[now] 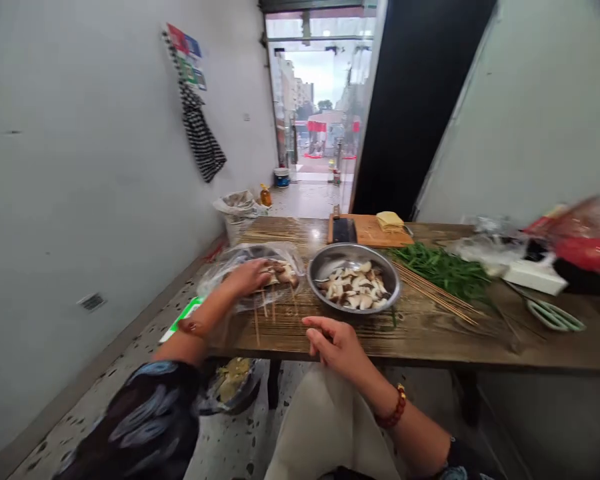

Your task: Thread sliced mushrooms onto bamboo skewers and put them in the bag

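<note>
My left hand (247, 277) reaches over a plastic-lined container (283, 251) at the left of the table. Its fingers are closed on a mushroom skewer among others lying there; the fingertips are partly hidden and blurred. Thin wooden sticks of several mushroom skewers (273, 312) point toward the table's front edge. My right hand (337, 343) hovers by that edge, index finger stretched out and thumb apart, with nothing visible in it. Just beyond it stands a metal bowl (396, 283) of sliced mushrooms (355, 287).
Bare bamboo skewers (437, 297) lie beside green leafy vegetables (443, 270) right of the bowl. A cutting board (370, 230) at the back bears a cleaver (344, 231) and stacked yellow sheets (390, 221). Plastic bags (495, 243) crowd the right. Below the table sits a lined bin (235, 380).
</note>
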### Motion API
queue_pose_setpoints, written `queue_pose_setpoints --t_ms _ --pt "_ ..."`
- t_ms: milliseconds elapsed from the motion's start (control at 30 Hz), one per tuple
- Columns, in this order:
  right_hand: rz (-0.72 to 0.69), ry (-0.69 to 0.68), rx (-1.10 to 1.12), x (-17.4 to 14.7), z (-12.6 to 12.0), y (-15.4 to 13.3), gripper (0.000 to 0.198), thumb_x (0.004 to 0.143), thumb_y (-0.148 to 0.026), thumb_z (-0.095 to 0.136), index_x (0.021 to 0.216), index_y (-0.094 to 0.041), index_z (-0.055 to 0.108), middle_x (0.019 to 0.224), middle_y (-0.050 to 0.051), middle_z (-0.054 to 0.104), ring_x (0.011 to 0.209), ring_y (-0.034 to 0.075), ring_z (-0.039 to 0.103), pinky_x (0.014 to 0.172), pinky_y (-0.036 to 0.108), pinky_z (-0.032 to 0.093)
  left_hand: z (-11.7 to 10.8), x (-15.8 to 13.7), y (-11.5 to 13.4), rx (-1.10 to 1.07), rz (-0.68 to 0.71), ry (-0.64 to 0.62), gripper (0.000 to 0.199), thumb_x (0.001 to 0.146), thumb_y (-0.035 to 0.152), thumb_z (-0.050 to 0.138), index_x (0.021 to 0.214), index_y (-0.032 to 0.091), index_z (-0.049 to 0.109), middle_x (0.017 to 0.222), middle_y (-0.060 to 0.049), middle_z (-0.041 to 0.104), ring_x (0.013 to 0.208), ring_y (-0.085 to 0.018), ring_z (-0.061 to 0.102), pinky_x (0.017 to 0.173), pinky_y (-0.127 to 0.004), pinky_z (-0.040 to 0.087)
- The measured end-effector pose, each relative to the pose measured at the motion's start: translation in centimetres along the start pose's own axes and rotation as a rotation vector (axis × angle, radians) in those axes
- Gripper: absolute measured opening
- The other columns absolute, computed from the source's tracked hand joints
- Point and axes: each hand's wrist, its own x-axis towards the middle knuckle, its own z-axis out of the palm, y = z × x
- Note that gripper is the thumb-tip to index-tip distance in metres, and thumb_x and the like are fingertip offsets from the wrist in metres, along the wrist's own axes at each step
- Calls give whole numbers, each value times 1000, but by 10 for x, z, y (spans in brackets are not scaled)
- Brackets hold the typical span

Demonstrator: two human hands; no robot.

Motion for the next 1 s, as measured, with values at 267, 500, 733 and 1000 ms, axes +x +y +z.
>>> queue_pose_setpoints --t_ms 267,500,733,1000 --pt "-27 213 -311 -53 -86 35 31 92 -31 47 102 -18 73 58 -2 68 41 9 54 45 19 42 -19 -32 57 -181 -59 158 47 78 53 49 106 20 68 107 -7 72 95 -28 65 85 -37 49" --pt "38 512 -631 -36 -202 75 29 91 -29 47 102 -17 72 98 9 73 90 21 66 78 29 46 13 -88 154 -752 -115 26 37 76 48 62 98 19 68 86 -6 74 77 -22 68 79 -35 52" --pt "66 493 -965 28 -248 90 22 89 -20 53 99 -16 72 102 13 69 96 23 59 85 32 37 61 -125 216 -969 -101 -242 29 81 40 61 94 16 70 80 -8 73 69 -19 66 69 -31 52" --pt "70 466 -1203 57 -250 116 19 90 -24 54 85 -17 70 89 10 67 84 21 59 69 29 36 66 -126 221 -1029 -110 -224 30 82 40 60 93 13 69 79 -9 71 67 -17 65 68 -30 52"
